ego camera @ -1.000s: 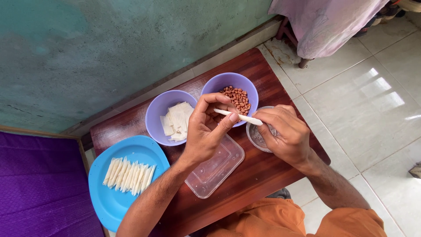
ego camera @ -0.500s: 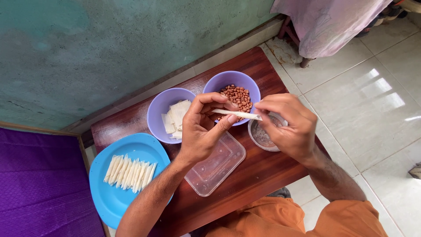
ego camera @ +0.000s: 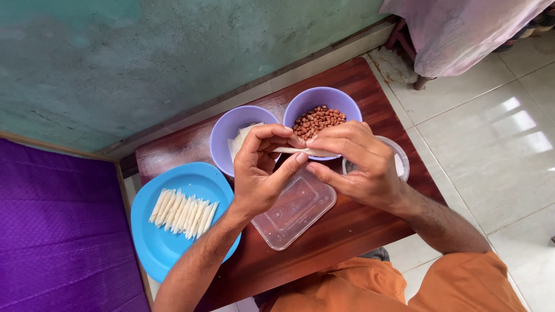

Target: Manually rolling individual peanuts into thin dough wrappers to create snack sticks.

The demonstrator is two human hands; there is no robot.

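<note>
Both hands hold one thin white pastry roll (ego camera: 292,151) above a small wooden table (ego camera: 347,222). My left hand (ego camera: 263,173) pinches its left end between thumb and fingers. My right hand (ego camera: 352,167) grips the right end, fingers wrapped over it. Behind the roll stands a purple bowl of peanuts (ego camera: 321,115). A second purple bowl (ego camera: 234,133) with white pastry sheets sits to its left. Under my hands lies an empty clear plastic box (ego camera: 298,211).
A blue plate (ego camera: 167,245) with several finished white rolls in a row sits at the table's left end. A small clear cup (ego camera: 399,162) stands behind my right hand. A green wall runs along the back, a purple mat lies at left, white floor tiles at right.
My right hand moved left from the clear cup and closed over the right end of the roll. The left hand kept its pinch on the roll.
</note>
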